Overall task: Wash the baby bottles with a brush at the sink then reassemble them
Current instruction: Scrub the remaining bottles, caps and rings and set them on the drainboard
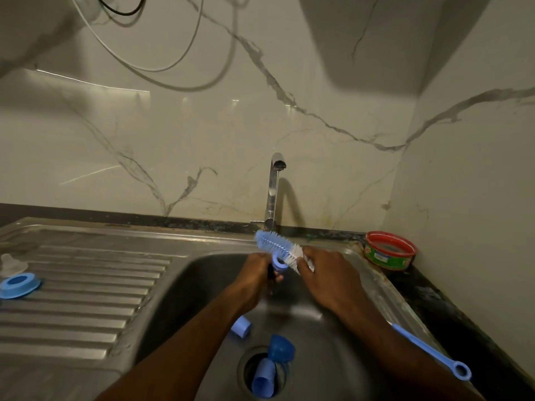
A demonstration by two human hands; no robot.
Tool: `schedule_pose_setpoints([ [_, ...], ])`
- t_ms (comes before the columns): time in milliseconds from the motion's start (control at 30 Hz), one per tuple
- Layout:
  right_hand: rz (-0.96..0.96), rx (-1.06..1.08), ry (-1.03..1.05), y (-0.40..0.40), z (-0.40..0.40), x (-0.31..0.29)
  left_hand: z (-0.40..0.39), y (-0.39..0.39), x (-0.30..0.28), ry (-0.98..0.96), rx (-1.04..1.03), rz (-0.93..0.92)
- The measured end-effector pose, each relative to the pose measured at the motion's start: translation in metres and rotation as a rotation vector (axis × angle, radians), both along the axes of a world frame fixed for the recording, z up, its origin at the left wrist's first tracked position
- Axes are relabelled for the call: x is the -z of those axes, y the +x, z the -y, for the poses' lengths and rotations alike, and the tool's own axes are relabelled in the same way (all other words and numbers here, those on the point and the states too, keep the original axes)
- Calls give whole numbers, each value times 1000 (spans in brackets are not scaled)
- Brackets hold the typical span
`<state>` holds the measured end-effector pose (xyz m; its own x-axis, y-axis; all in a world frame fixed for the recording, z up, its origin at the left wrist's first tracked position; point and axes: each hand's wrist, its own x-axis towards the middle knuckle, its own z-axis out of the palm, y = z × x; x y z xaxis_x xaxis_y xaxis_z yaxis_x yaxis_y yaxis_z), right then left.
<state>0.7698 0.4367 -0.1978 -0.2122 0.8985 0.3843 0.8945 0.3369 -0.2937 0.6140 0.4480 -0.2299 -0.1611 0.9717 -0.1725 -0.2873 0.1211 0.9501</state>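
Two hands over sink (185, 273) rear edge: left hand (254, 273) grips blue ring (279, 262), right hand (327, 273) grips brush (278, 246). Rotate ring fully, bristles under tap stream.

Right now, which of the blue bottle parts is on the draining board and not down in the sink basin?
The blue ring at the far left of the ribbed draining board, beside a clear teat. The other loose blue parts, a small cap and pieces at the drain, lie in the basin.
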Motion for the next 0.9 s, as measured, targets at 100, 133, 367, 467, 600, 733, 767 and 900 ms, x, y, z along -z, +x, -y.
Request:
schedule_pose_setpoints([
  [100,55,15,23,-11,4,-4,4,17,4,95,152,-5],
  [133,71,13,40,-12,7,-7,6,17,3,123,119,53],
  [367,154,-66,15,-13,13,-8,6,-9,-9,69,-155,534],
  [467,138,-41,131,-13,12,-8,13,-4,-14,23,-56,675],
  [600,144,-88,182,-20,14,-7,14,9,-15,56,65,506],
  [733,198,-67,239,-14,10,-10,4,0,-17,134,-33,658],
  [767,209,-49,241,-11,9,-10,3,-6,-16,152,-38,686],
  [900,203,11,272,-1,8,-11,4,-14,-12,107,8,473],
])
